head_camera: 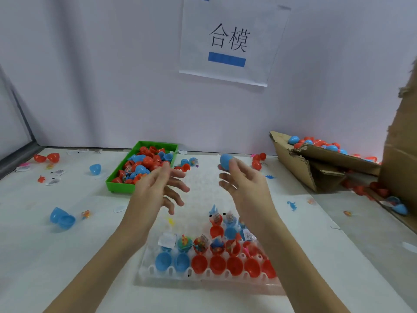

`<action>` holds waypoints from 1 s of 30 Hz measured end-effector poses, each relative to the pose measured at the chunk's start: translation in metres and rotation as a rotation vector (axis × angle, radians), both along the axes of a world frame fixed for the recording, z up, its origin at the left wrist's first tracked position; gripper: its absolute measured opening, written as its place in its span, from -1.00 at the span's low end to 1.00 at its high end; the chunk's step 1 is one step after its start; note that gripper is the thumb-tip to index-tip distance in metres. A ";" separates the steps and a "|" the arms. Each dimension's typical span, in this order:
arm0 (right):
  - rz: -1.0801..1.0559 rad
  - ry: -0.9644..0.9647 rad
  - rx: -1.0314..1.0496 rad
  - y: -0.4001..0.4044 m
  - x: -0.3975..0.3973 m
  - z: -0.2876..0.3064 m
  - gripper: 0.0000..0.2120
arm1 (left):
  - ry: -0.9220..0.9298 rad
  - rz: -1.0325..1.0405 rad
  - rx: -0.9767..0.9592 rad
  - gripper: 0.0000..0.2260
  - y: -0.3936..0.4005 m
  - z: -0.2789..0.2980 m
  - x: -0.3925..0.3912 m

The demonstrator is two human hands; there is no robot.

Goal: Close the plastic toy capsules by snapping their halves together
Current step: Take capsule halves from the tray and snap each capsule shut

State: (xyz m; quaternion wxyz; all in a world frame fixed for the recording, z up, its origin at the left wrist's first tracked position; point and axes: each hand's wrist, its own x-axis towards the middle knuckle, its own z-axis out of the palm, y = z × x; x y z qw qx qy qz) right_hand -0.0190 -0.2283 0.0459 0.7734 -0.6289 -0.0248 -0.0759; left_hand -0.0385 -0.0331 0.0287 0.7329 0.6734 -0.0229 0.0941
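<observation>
Capsules: a closed blue capsule [226,161] sits pinched in the right hand [242,180] above the clear tray [158,271]; left hand [158,188] loose, empty. Many open halves [216,264] in the tray remain, so plenty seems left.

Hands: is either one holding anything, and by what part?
The right hand holds a blue capsule at its fingertips, gripping the lower end. The left hand is spread and holds nothing.

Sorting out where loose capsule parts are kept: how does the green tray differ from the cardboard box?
The green tray is a neat plastic rectangle lying flat; the cardboard box is brown, torn and tilted. The green tray sits left of the hands, the cardboard box at far right. Both hold red and blue capsule pieces.
</observation>
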 end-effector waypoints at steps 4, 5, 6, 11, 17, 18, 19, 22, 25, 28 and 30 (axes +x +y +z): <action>0.092 0.204 1.010 -0.044 0.058 0.041 -0.79 | 0.011 0.058 -0.057 -0.59 0.007 0.001 0.002; 0.057 0.165 1.121 -0.056 0.072 0.052 -0.78 | 0.014 0.059 -0.060 -0.59 0.008 0.001 0.002; 0.027 0.116 1.200 -0.067 0.084 0.061 -0.73 | 0.013 0.055 -0.058 -0.59 0.008 0.001 0.003; -0.022 0.046 1.174 -0.093 0.117 0.065 -0.57 | 0.003 0.027 -0.041 -0.57 0.013 0.002 0.004; 0.075 0.024 -0.225 -0.066 0.074 0.024 -0.82 | -0.047 -0.007 0.108 -0.70 0.015 -0.005 0.005; 0.091 -0.027 -0.513 -0.062 0.064 0.017 -0.85 | -0.068 -0.028 0.179 -0.75 0.015 -0.006 0.005; 0.118 -0.066 -0.756 -0.058 0.054 0.011 -0.87 | -0.084 -0.051 0.259 -0.81 0.013 -0.007 0.004; 0.290 -0.077 -1.146 -0.044 0.036 0.002 -0.91 | -0.121 -0.104 0.507 -0.92 0.006 -0.013 0.002; 0.428 -0.017 -1.330 -0.039 0.028 0.000 -0.87 | -0.141 -0.136 0.635 -0.94 0.000 -0.019 0.001; 0.482 0.037 -1.375 -0.036 0.025 0.000 -0.75 | -0.151 -0.129 0.649 -0.92 0.001 -0.021 0.002; 0.494 0.024 -1.387 -0.034 0.025 -0.001 -0.75 | -0.153 -0.120 0.655 -0.90 0.002 -0.020 0.004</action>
